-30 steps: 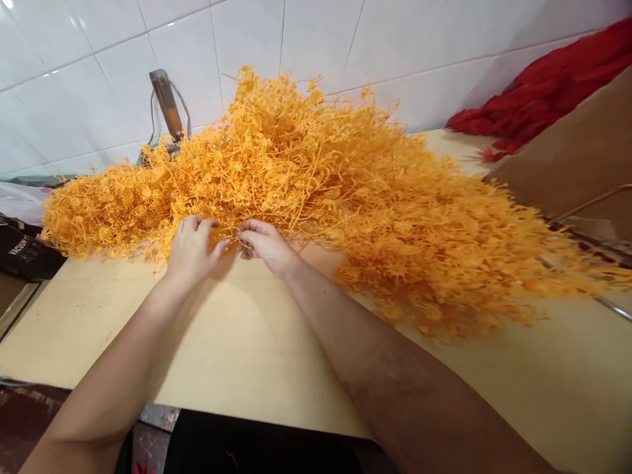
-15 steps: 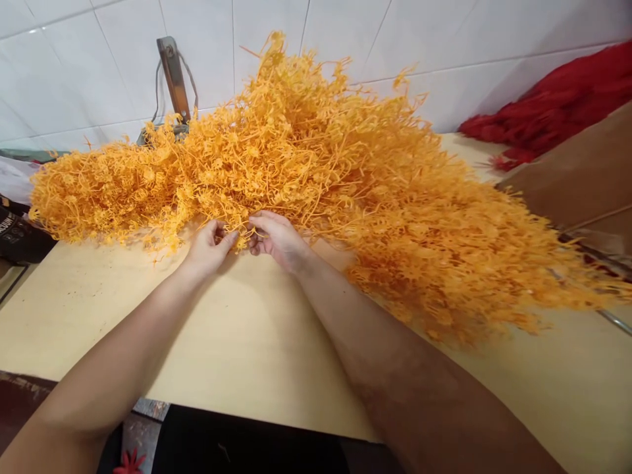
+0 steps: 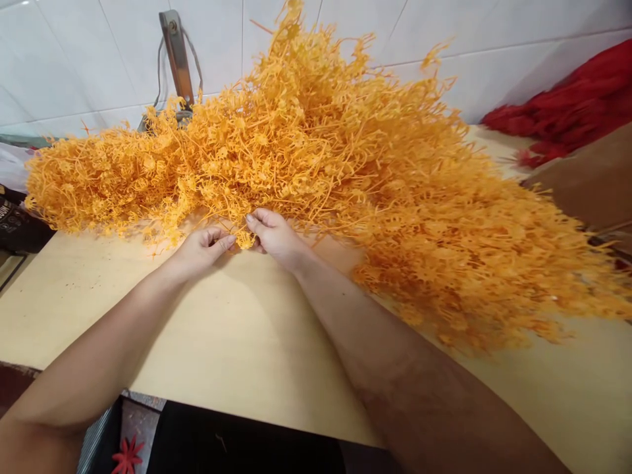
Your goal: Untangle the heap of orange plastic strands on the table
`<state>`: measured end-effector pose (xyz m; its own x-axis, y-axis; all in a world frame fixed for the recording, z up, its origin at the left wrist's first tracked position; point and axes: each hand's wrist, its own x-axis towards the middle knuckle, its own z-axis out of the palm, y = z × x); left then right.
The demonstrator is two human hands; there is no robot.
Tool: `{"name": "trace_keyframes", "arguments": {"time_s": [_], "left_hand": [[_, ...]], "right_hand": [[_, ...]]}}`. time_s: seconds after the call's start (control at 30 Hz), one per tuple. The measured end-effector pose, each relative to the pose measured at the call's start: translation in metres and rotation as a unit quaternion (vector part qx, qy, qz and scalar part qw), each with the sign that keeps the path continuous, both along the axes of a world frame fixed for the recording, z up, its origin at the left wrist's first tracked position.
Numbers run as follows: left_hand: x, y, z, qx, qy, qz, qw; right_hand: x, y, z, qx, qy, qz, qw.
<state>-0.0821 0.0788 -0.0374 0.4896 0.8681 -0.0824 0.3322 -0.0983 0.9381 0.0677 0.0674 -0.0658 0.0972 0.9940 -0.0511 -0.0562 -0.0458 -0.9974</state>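
Note:
A large heap of orange artificial flower sprigs [image 3: 296,151] with thin, spidery petals stretches across the table. At its front edge, one small orange flower sprig [image 3: 244,238] sits between my two hands. My left hand [image 3: 202,249] is closed, thumb and forefinger pinched at the sprig's left side. From the right, my right hand [image 3: 276,238] pinches the same sprig between thumb and forefinger, its other fingers curled below and partly hidden. The exact spot of each pinch is too small to make out.
A wooden table [image 3: 237,342] lies under the heap. Behind stands an upright metal bar [image 3: 176,59] against the tiled wall [image 3: 113,52]. Red material [image 3: 567,99] and a cardboard box [image 3: 592,178] are at the right. Below the table edge lies a red flower [image 3: 127,455].
The view has shifted slightly. My left hand has moved a little down and left of the sprig, and my right fingers have closed more tightly together.

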Motion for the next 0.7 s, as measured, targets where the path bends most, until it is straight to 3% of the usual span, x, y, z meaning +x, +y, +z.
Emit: {"name": "trace_keyframes", "arguments": {"time_s": [0.2,0.4,0.57,0.7], "left_hand": [[0.006,-0.011,0.006,-0.192,-0.06,0.022,0.979],[0.011,-0.018,0.008,-0.189,-0.12,0.092,0.97],[0.009,-0.016,0.009,-0.173,-0.058,0.017,0.983],[0.007,-0.018,0.011,-0.25,-0.095,-0.018,0.964]], "right_hand": [[0.001,0.002,-0.007,0.052,-0.022,-0.035,0.998],[0.007,-0.005,0.0,0.104,-0.043,0.052,0.992],[0.006,-0.004,-0.005,0.144,-0.082,0.016,0.986],[0.0,-0.001,-0.006,0.127,-0.091,-0.031,0.987]]}}
